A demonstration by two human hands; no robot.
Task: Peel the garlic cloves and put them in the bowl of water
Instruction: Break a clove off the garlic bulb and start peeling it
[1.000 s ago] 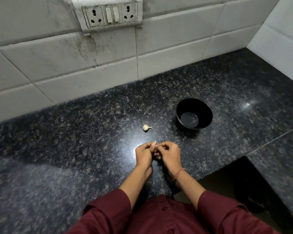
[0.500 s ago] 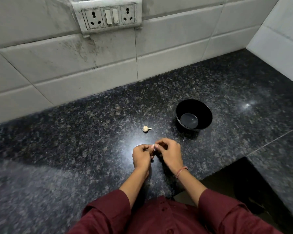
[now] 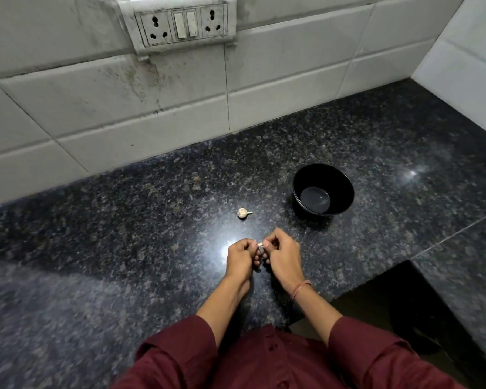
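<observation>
Head view: left hand [image 3: 240, 258], right hand [image 3: 284, 258] pinch held clove [image 3: 261, 246], axis unclear; loose clove [image 3: 243, 213] tip points right.

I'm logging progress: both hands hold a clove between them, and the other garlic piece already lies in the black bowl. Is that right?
Not quite. In the head view the left hand and right hand do hold a clove between them, but the other garlic piece lies on the counter, left of the bowl, not in it.
</observation>
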